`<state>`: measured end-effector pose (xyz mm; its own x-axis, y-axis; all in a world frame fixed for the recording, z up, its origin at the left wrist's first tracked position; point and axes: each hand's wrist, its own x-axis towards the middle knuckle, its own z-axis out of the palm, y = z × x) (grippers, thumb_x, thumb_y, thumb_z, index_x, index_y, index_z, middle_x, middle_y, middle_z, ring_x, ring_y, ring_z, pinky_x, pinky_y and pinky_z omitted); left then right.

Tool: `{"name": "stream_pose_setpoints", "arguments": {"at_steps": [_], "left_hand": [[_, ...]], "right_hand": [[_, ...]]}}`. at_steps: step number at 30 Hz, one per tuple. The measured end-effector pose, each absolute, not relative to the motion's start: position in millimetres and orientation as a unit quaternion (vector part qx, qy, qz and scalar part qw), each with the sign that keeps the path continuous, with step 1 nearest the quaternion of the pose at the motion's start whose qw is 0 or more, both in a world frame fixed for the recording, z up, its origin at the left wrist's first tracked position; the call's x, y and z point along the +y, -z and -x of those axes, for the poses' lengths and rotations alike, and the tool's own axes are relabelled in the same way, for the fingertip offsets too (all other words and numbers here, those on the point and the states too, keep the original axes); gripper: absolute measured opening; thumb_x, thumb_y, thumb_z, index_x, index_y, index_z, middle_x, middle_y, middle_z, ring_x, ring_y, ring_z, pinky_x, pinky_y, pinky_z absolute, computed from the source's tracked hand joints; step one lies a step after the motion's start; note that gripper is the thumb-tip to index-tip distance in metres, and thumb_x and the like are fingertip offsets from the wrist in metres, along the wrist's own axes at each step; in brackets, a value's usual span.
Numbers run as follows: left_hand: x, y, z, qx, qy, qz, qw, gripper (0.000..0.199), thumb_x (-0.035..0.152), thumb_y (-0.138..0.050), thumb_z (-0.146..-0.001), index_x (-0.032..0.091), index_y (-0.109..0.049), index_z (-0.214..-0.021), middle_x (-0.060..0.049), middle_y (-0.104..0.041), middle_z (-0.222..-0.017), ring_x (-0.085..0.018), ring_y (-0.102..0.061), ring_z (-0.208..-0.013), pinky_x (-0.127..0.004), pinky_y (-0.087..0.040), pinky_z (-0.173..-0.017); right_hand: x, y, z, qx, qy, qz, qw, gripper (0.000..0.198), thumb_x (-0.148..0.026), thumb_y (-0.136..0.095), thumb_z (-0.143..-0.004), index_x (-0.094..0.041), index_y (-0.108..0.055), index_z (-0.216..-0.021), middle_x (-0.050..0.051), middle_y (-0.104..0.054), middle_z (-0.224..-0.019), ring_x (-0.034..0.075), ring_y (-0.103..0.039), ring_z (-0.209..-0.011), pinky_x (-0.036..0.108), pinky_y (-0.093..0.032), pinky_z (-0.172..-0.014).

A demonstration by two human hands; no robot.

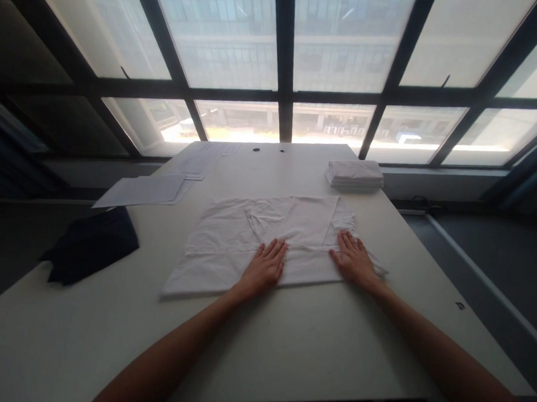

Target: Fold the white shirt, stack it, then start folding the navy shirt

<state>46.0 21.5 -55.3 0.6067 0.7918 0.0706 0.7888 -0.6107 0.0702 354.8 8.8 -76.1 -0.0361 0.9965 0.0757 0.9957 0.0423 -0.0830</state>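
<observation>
A white cloth garment (pixel 230 235) lies partly folded on the white table, its layers flattened into a wide shape with creases across the top. My left hand (pixel 264 266) rests palm down near the middle of its front part, fingers stretched out and pointing away from me. Flat on the right end of the same cloth is my right hand (pixel 353 261), fingers extended and the thumb a little apart. Neither hand grips the fabric. What exact kind of garment it is, I cannot tell.
A stack of folded white cloths (pixel 355 176) stands at the table's back right. Paper sheets (pixel 146 190) lie at the left, some reaching over the edge. A dark folded cloth (pixel 95 245) sits in front of them. Behind the table (pixel 259 358) are large windows (pixel 333 41).
</observation>
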Motion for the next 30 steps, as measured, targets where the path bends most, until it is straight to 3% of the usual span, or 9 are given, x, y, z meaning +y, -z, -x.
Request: {"name": "stream_pose_setpoints", "arguments": {"at_steps": [8, 15, 19, 30], "left_hand": [[20.5, 58.4, -45.2, 0.443, -0.049, -0.895, 0.028, 0.057, 0.029, -0.03, -0.104, 0.017, -0.029, -0.159, -0.005, -0.023, -0.166, -0.024, -0.016, -0.155, -0.05, -0.018, -0.125], [18.8, 59.8, -26.3, 0.488, -0.058, -0.871, 0.028, 0.063, 0.047, -0.036, -0.103, 0.025, -0.024, -0.161, -0.004, -0.018, -0.168, -0.028, -0.011, -0.155, -0.053, -0.016, -0.124], [19.0, 61.8, 13.3, 0.533, -0.061, -0.844, -0.003, 0.061, 0.047, -0.033, -0.105, 0.027, -0.024, -0.161, -0.004, -0.019, -0.168, -0.028, -0.011, -0.155, -0.056, -0.013, -0.124], [17.4, 57.0, 158.0, 0.69, 0.002, -0.723, -0.027, 0.063, 0.047, -0.025, -0.104, 0.02, -0.028, -0.16, -0.009, -0.023, -0.166, -0.033, -0.017, -0.154, -0.061, -0.021, -0.119]], "right_hand": [[6.4, 81.6, -372.9, -0.706, 0.033, 0.705, 0.061, 0.072, -0.054, -0.02, -0.102, -0.011, -0.028, -0.159, 0.011, -0.022, -0.166, 0.023, -0.014, -0.154, 0.048, -0.007, -0.125], [5.5, 86.7, -375.3, -0.709, 0.039, 0.702, 0.062, 0.07, -0.053, -0.02, -0.102, -0.013, -0.029, -0.159, 0.011, -0.021, -0.167, 0.024, -0.016, -0.154, 0.05, -0.01, -0.124], [5.1, 87.8, -375.1, -0.709, 0.044, 0.701, 0.065, 0.068, -0.052, -0.021, -0.103, -0.014, -0.029, -0.159, 0.01, -0.021, -0.167, 0.023, -0.015, -0.154, 0.049, -0.01, -0.124], [6.7, 92.8, -378.0, -0.712, 0.044, 0.696, 0.077, 0.072, -0.052, -0.021, -0.101, -0.01, -0.029, -0.159, 0.013, -0.022, -0.166, 0.025, -0.015, -0.154, 0.051, -0.01, -0.124]]}}
